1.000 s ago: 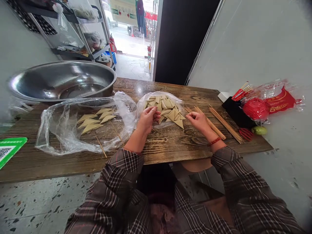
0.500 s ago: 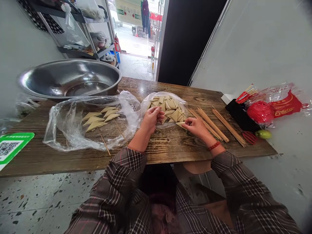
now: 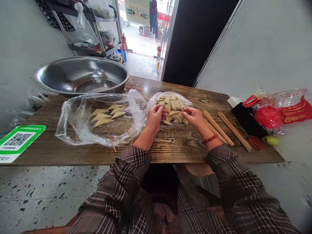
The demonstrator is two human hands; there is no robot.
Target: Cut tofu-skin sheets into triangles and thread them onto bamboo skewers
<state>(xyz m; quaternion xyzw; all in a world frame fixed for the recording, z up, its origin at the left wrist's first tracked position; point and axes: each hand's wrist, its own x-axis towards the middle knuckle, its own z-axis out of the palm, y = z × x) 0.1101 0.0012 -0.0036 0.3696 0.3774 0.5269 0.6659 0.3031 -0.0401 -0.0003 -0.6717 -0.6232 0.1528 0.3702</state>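
Note:
Many tan triangular pieces, like folded tofu sheets (image 3: 174, 104), lie heaped in a white plastic bag on the wooden table. At the heap's near left side is my left hand (image 3: 156, 117), its thumb and fingers pinched together; what lies between them is too small to make out. My right hand (image 3: 193, 117) is closed at the heap's right side, its fingertips pinching what looks like a thin bamboo skewer (image 3: 177, 113) that points toward my left hand. To the left, skewered triangles (image 3: 103, 121) rest in two rows on a clear plastic bag (image 3: 73, 135), their sticks pointing toward me.
Bundles of bamboo skewers (image 3: 234, 130) lie right of my right hand. Behind the clear bag stands a big steel basin (image 3: 83, 76). A black box (image 3: 247, 120), red packaging (image 3: 269, 118) and a green fruit (image 3: 271, 140) occupy the right end. A QR-code card (image 3: 21, 143) lies at left.
My right hand has moved left, closer to my left hand, over the heap's near right side. The whole view has shifted slightly, so the table appears further right.

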